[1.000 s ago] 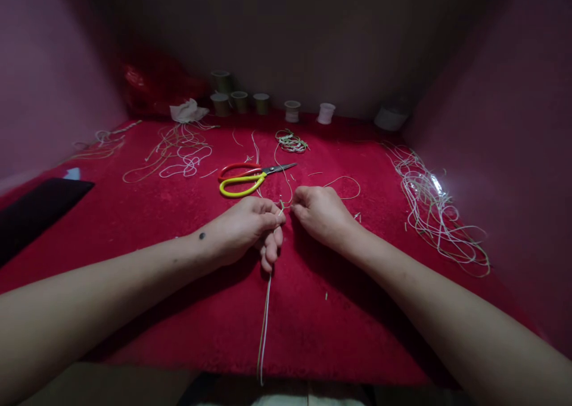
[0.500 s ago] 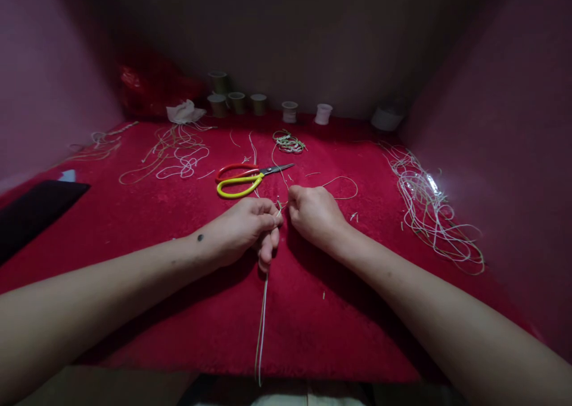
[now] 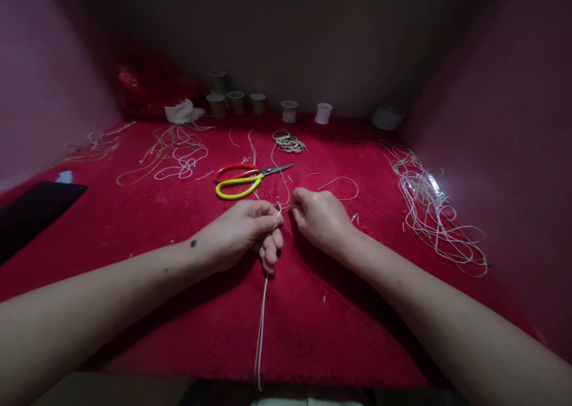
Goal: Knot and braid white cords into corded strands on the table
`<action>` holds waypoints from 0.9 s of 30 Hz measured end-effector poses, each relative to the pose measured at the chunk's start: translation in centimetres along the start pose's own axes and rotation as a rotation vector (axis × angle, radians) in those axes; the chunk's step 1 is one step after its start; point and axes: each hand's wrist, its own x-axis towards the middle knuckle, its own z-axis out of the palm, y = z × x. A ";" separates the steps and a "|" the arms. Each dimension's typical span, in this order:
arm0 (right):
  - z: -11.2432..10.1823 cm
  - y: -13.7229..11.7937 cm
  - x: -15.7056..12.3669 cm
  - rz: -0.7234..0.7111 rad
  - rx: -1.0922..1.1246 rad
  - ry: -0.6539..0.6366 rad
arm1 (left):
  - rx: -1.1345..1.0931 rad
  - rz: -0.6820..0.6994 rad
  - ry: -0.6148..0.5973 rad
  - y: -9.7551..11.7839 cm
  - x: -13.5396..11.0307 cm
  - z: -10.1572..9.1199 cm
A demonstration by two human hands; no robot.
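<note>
Head view showed us our left hand [image 3: 239, 230] curled around a thin white-and-green cord [image 3: 260, 322], thumb and forefinger pinching it near its top. Our right hand [image 3: 320, 218], just beside it at 3 o'clock, was pinched shut on the same cord's end. From the left fist the cord ran toward 6 o'clock across the red cloth [image 3: 134, 233] to its near edge. At 12 o'clock lay red-and-yellow-handled scissors [image 3: 243, 179]; beyond them were a small coil of cord [image 3: 289, 142] and a row of spools [image 3: 259, 103]. A heap of loose strands [image 3: 429, 209] lay at 3 o'clock and another tangle [image 3: 179, 155] at 10 o'clock.
</note>
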 end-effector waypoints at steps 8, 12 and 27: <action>-0.8 0.0 -1.0 -0.014 0.302 -0.040 | -0.139 -0.136 -0.068 0.3 -0.6 -0.4; -1.0 -0.5 -1.1 0.143 0.711 -0.143 | -0.218 -0.152 -0.153 0.3 -0.7 -0.5; -0.7 -0.2 -1.1 0.395 1.381 -0.375 | -0.085 -0.292 -0.352 0.6 -1.1 -0.4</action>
